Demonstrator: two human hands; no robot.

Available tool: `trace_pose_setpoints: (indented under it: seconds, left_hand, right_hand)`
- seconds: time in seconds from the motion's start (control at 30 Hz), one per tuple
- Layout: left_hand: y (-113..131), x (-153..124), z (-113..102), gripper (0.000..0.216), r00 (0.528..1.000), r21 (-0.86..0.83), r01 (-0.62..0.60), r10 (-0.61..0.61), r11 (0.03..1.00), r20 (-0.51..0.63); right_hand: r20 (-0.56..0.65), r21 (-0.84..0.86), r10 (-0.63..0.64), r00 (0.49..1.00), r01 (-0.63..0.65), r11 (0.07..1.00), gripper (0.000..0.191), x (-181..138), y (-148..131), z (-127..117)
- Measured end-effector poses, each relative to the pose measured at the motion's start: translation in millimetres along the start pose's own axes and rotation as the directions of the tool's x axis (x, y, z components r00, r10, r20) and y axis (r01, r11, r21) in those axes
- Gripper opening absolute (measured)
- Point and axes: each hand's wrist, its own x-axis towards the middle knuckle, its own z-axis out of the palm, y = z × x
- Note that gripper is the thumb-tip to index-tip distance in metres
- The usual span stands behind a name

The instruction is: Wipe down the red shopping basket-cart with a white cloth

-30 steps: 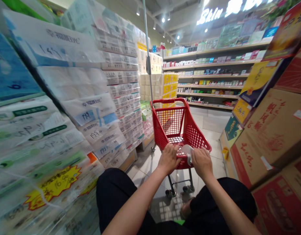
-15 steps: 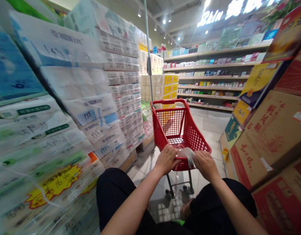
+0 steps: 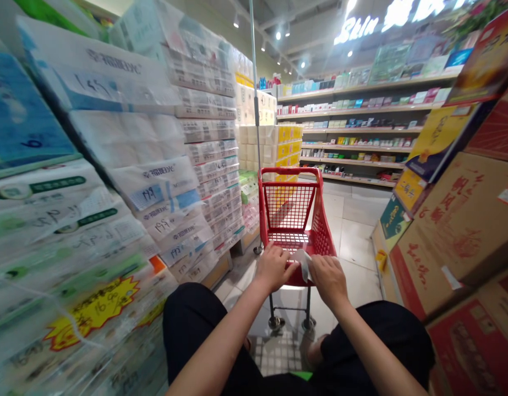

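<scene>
red cart [image 3: 320, 234]: straight ahead, long axis pointing away; left hand [image 3: 273, 267], right hand [image 3: 328, 278], both closed over near end; white piece [image 3: 305, 263] between, beside right.

A bare left hand [image 3: 274, 267] rests at the near edge of a red plastic mesh shopping cart [image 3: 320, 220] as the bare right hand [image 3: 330, 278] touches a thin white sheet [image 3: 304, 265] there, alongside stacked white packs [image 3: 210, 131].
</scene>
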Motion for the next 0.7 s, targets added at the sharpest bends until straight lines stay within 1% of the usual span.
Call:
trace_pose_setpoints:
  seconds: [0.03,0.07,0.13,0.17,0.2,0.23,0.33,0.4,0.47,0.63,0.7]
  left_hand:
    - [6,-3,5,0.029,1.0,0.008,-0.001,0.001,1.0,0.011]
    - [11,-6,9,0.033,1.0,0.017,-0.001,0.0,1.0,0.021]
    - [17,-14,16,0.052,0.999,0.032,0.038,-0.039,0.999,0.022]
    - [16,-18,17,0.057,0.998,0.032,0.052,-0.053,0.998,0.026]
    - [14,-21,16,0.058,0.998,0.025,0.054,-0.055,0.998,0.034]
    - [10,-24,14,0.054,0.998,0.013,0.039,-0.039,0.999,0.047]
    - [-2,-30,4,0.038,0.997,-0.028,-0.022,0.024,0.999,0.074]
    - [-7,-30,-2,0.035,0.996,-0.058,-0.032,0.037,0.998,0.078]
    - [-6,-29,-5,0.04,0.996,-0.097,-0.03,0.037,0.995,0.076]
    - [2,-25,-3,0.07,1.0,-0.169,0.002,0.003,0.986,0.031]
    - [3,-24,-3,0.07,1.0,-0.169,0.013,-0.01,0.986,0.022]
  right_hand:
    - [0.008,0.007,-0.003,1.0,0.003,1.0,0.025,2,-8,0]
    - [0.018,0.016,-0.01,1.0,0.01,1.0,0.024,4,-16,0]
    - [0.038,0.033,-0.041,0.998,0.04,0.999,0.022,7,-26,-1]
    - [0.048,0.04,-0.065,0.997,0.063,0.997,0.021,8,-28,-2]
    - [0.059,0.046,-0.093,0.994,0.091,0.995,0.021,9,-29,-2]
    - [0.069,0.052,-0.125,0.99,0.122,0.991,0.021,9,-29,-2]
    - [0.087,0.077,-0.213,0.973,0.207,0.975,0.023,9,-19,-2]
    - [0.089,0.106,-0.252,0.963,0.243,0.964,0.024,9,-9,-2]
    - [0.099,0.152,-0.284,0.954,0.267,0.951,0.025,10,1,-2]
    - [0.152,0.273,-0.334,0.93,0.286,0.919,0.026,16,26,-4]
    - [0.151,0.311,-0.325,0.934,0.267,0.912,0.026,20,36,-3]
